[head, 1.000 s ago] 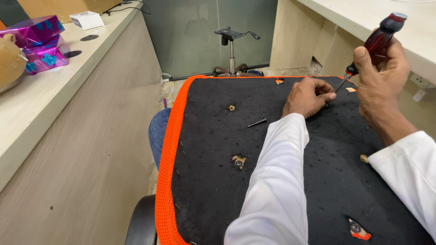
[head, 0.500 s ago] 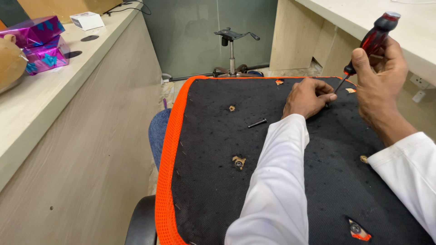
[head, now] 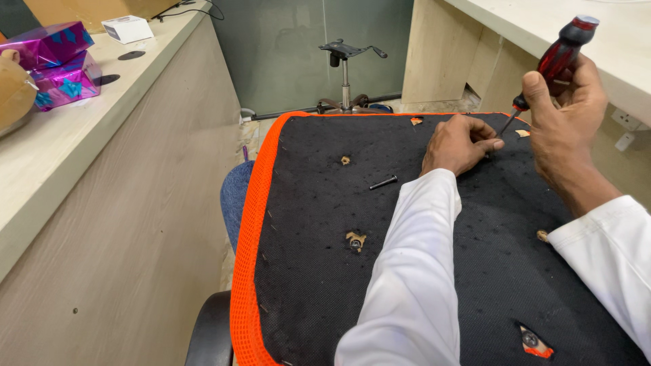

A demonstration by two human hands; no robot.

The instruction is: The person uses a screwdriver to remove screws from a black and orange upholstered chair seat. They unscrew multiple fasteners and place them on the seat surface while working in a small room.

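An upturned chair seat (head: 319, 271), black underneath with an orange mesh rim, lies across my lap. My right hand (head: 566, 125) grips a screwdriver (head: 559, 57) with a red and black handle, its tip down on the seat's far right part. My left hand (head: 461, 144) rests on the seat with its fingers pinched at the screwdriver tip; what they hold there is hidden. A loose black screw (head: 383, 181) lies on the seat left of my left hand. Small torn holes (head: 354, 240) in the fabric show mounting points.
A chair base with gas lift (head: 346, 64) stands on the floor beyond the seat. A beige counter (head: 102, 129) runs along the left with purple gift boxes (head: 57, 61) and a small white box (head: 129, 28). Another counter (head: 542, 20) is at right.
The screwdriver handle has tilted slightly and my right hand has shifted on it. My left hand and the seat stay where they were.
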